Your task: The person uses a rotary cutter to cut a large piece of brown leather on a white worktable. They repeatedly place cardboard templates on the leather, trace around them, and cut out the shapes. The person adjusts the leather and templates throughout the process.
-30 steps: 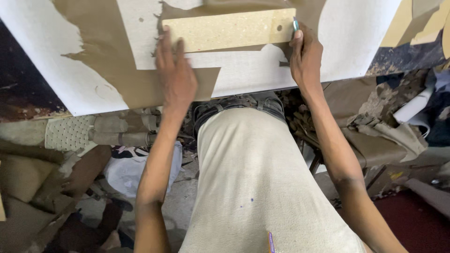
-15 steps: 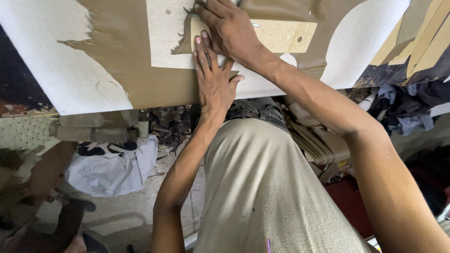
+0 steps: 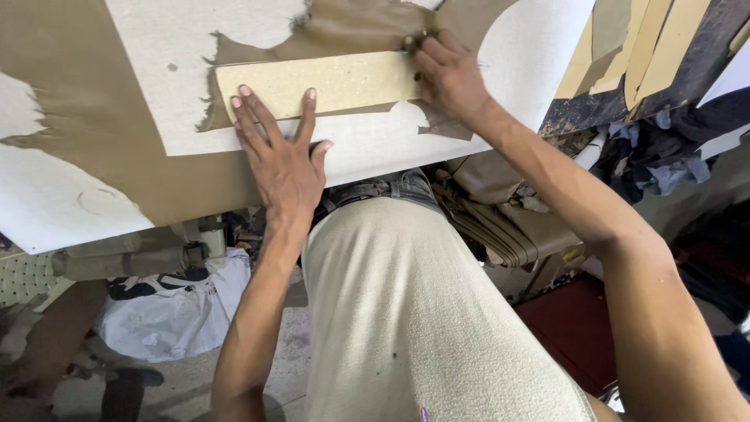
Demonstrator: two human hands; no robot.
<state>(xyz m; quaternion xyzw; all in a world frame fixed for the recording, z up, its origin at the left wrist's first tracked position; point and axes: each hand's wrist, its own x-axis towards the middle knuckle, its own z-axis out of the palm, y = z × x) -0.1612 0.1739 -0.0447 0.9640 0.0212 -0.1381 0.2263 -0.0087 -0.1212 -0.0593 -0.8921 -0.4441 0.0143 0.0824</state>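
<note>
A cluttered workshop floor lies below a large white board whose top is patched with torn brown paper, and the board's near edge runs slantwise just above the person's lap. On the board lies a long tan cardboard strip, lengthwise across the upper middle, with grey bare board above it and a ragged brown tear along its top edge. The left hand lies flat just below the strip's left half, fingers spread wide apart, the fingertips pressing onto the strip's lower edge. The right hand rests at the strip's right end, fingers curled together and pinched on something small and blue at the strip's top corner; what it is cannot be told. Left of the strip the board runs on bare and brown with open room; right of the strip the white board ends soon at a curved edge, and beyond that stand leaning tan and brown offcuts against a dark surface. Below the strip, past the board's near edge, the person's pale trousered leg fills the middle. Below and right of the strip sits a stack of folded brown material, close against the right forearm, with dark cloth heaped further right. Below and left of the strip lie a white plastic bag and rolled brown stuff on the floor
</note>
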